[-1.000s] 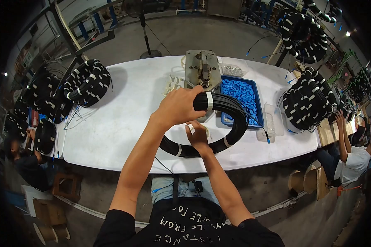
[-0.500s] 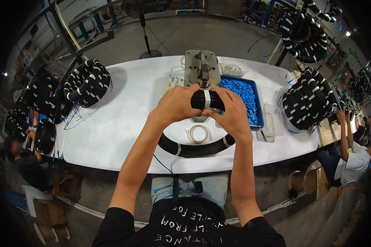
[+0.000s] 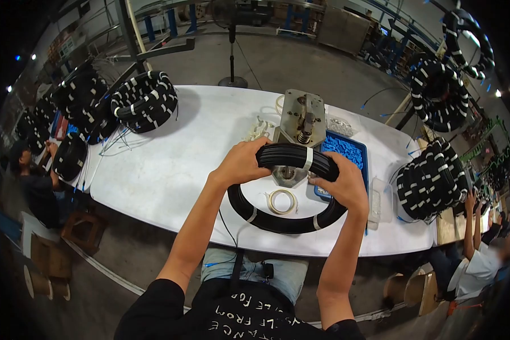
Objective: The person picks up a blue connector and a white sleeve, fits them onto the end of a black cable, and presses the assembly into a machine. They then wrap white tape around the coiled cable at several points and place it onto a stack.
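A black cable coil (image 3: 283,154) with white tape bands is raised at its far side, while its near side rests low over the white table (image 3: 147,170). My left hand (image 3: 242,162) is wrapped round the coil's upper left. Its upper right is gripped by my right hand (image 3: 345,180). Inside the ring, a roll of pale tape (image 3: 281,202) lies on the table. Just beyond the coil stands a metal press (image 3: 301,118), its base partly hidden. A blue tray (image 3: 366,170) of blue connectors is beside the press, behind my right hand.
Taped coils (image 3: 144,102) sit at the table's left, and more coils (image 3: 432,180) at its right. A clear plastic box (image 3: 381,198) lies right of the tray. One person (image 3: 35,181) is at far left, another (image 3: 475,255) at far right. A fan stand (image 3: 232,62) is behind.
My hands have moved apart along the coil, exposing more of its far side. The view has shifted, so the table and press appear tilted and farther right.
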The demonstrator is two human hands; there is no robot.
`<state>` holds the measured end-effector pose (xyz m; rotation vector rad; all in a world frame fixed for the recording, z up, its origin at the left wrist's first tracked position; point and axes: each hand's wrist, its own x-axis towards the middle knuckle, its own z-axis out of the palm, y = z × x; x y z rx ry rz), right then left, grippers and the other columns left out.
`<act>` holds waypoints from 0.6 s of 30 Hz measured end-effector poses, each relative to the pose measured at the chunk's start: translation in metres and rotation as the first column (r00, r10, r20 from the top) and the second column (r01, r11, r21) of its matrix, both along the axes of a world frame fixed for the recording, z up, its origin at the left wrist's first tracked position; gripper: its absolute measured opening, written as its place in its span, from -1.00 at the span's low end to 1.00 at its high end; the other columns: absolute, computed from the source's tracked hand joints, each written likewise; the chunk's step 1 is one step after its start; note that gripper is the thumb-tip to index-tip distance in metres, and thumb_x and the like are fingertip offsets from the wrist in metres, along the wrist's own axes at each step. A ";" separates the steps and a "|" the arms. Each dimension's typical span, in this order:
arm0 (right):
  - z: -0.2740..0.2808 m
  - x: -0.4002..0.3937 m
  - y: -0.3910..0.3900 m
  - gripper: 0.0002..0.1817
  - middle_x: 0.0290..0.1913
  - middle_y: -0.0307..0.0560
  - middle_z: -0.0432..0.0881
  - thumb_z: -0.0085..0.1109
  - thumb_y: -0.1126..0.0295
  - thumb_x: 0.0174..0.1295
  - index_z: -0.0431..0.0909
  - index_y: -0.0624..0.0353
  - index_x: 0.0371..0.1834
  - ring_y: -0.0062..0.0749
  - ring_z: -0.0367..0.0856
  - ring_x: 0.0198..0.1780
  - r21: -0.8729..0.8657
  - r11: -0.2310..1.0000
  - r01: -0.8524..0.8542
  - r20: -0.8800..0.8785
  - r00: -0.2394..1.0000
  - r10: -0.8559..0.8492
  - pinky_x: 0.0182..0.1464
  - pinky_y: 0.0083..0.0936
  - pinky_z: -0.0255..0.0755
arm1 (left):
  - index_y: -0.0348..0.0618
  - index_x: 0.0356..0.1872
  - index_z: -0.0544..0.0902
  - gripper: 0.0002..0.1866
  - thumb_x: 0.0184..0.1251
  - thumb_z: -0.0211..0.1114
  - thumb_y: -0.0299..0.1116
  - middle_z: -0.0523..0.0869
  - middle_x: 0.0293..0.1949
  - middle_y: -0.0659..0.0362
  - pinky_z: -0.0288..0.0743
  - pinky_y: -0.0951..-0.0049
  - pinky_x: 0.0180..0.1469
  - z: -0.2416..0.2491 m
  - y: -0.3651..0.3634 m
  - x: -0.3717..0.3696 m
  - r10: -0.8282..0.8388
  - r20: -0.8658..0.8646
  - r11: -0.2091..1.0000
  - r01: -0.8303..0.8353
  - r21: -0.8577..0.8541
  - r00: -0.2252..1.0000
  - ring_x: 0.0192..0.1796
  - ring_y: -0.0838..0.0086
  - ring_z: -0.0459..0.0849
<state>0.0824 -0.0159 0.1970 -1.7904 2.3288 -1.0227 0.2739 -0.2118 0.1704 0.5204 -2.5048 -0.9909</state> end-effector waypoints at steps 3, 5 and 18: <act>-0.001 0.007 0.003 -0.49 -0.24 0.15 0.68 0.45 0.43 -0.08 0.49 0.19 -0.01 0.09 0.68 -0.16 0.102 0.992 0.070 0.056 0.996 -0.076 -0.10 -0.20 0.51 | -0.22 0.10 0.53 -0.37 -0.08 0.57 -0.37 0.72 -0.19 0.13 0.55 0.39 -0.02 -0.020 -0.012 0.019 -0.036 -0.068 0.983 0.047 0.177 0.997 -0.15 0.38 0.70; -0.005 0.008 0.011 -0.57 -0.32 0.17 0.67 0.37 0.49 -0.08 0.47 0.18 -0.08 0.13 0.67 -0.23 0.031 0.997 0.076 0.031 0.997 -0.077 -0.15 -0.17 0.51 | -0.22 0.13 0.52 -0.33 -0.08 0.60 -0.36 0.71 -0.13 0.18 0.54 0.42 0.03 -0.052 -0.021 0.031 -0.070 -0.178 0.959 0.115 0.257 0.981 -0.10 0.46 0.68; -0.040 0.002 0.065 -0.56 -0.27 0.05 0.69 0.32 0.52 -0.02 0.52 0.24 0.00 -0.17 0.69 -0.23 -0.146 0.910 0.389 0.216 0.910 -0.355 -0.08 -0.36 0.51 | -0.19 -0.11 0.59 -0.68 0.11 0.46 -0.55 0.63 -0.32 0.28 0.52 0.51 -0.10 -0.187 0.048 -0.006 0.420 -0.402 0.654 0.036 0.756 0.813 -0.24 0.60 0.61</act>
